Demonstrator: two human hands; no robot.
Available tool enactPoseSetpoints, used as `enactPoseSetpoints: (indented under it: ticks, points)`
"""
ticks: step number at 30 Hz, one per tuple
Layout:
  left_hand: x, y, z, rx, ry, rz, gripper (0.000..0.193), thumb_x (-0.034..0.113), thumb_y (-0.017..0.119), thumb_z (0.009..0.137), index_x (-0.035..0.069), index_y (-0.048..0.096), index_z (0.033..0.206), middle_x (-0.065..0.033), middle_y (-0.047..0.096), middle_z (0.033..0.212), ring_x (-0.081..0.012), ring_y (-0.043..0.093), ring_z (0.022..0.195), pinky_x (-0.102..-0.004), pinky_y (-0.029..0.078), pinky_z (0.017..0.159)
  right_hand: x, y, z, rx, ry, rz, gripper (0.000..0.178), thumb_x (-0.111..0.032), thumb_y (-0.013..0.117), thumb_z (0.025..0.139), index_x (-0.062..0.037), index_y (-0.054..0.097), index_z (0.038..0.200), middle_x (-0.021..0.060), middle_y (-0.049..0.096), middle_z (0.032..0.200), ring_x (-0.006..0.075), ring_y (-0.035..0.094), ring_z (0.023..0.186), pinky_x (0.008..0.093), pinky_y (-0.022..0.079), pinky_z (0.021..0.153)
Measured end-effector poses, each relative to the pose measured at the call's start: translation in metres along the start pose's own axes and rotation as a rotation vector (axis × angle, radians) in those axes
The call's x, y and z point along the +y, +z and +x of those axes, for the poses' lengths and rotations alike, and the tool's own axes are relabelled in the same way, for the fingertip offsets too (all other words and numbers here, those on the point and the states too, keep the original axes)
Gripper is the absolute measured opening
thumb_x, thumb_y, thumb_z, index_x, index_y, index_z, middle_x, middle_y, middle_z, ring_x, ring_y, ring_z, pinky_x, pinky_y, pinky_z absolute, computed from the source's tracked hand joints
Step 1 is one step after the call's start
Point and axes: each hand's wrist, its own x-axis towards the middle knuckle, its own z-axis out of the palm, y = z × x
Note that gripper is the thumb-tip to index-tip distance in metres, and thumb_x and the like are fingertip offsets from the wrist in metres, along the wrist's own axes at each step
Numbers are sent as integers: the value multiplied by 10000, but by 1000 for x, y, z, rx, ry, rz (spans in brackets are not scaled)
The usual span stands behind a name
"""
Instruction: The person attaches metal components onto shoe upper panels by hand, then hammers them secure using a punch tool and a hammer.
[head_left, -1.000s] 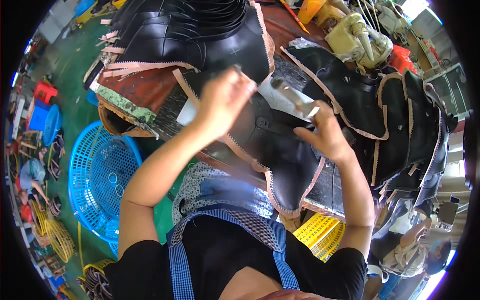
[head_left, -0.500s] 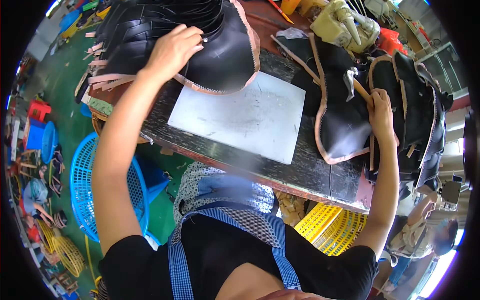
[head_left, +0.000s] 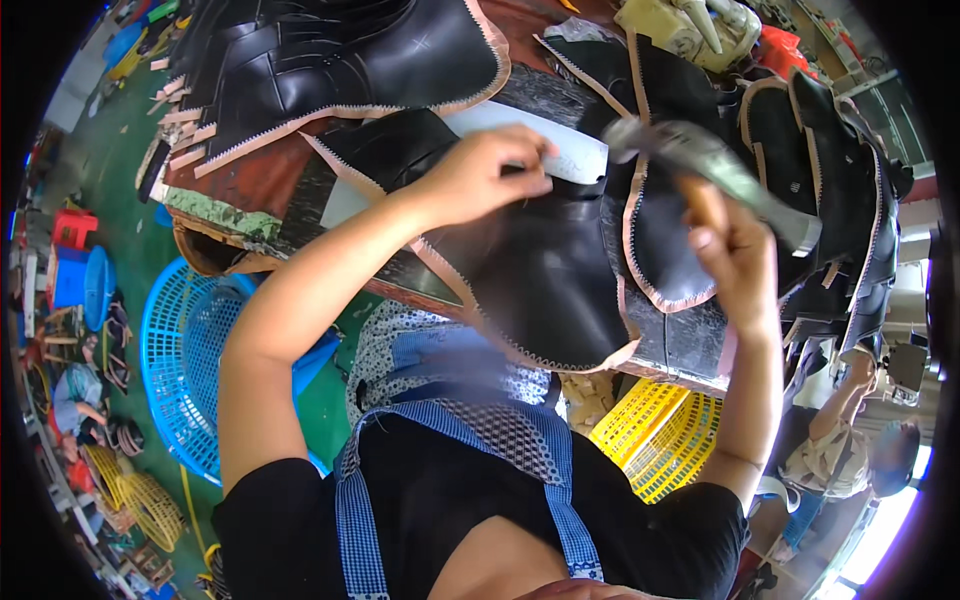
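Working over a black, pink-edged piece (head_left: 545,285) overhanging the table's (head_left: 692,345) near edge.
Curling the left hand (head_left: 495,175) above it, unclear whether pinching; grasping a hammer (head_left: 712,163) in the right hand (head_left: 742,255), with stacked black pieces (head_left: 330,62) beyond.

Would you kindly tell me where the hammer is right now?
In the head view, the hammer is right of centre, held in the right hand and seen against black, pink-edged pieces.
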Motion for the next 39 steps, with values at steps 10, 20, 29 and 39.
enactPoseSetpoints:
  ticks: [10, 20, 29, 39]
  points:
    - [27, -16, -48, 400, -434, -406, 201, 170, 624, 966, -13, 657, 1043, -80, 684, 937, -128, 668, 863, -275, 571, 777, 25, 62, 17, -311, -52, -250, 242, -149, 642, 930, 30, 507, 839, 193, 434, 634, 281, 337, 563, 370, 370, 538]
    - [16, -3, -51, 443, -533, -346, 186, 135, 635, 951, -35, 666, 1021, -90, 697, 895, -136, 682, 827, -277, 589, 741, 27, 61, 23, -386, 89, -165, 260, -185, 650, 933, 20, 518, 839, 212, 444, 624, 344, 360, 565, 395, 389, 537]
    - [15, 0, -52, 422, -522, -248, 119, 62, 614, 950, -33, 672, 992, -84, 700, 902, -125, 677, 851, -272, 584, 751, 29, 56, 29, -425, 113, -160, 276, -209, 643, 944, 23, 527, 852, 171, 403, 624, 227, 348, 562, 367, 379, 541]
    - [32, -2, -42, 277, -223, 390, 50, 7, 682, 841, -23, 643, 854, -136, 657, 766, -242, 653, 622, -323, 488, 583, -17, 32, 43, -135, -251, 595, 600, -578, 406, 997, -26, 545, 810, -17, 435, 593, 33, 362, 478, 189, 274, 432]
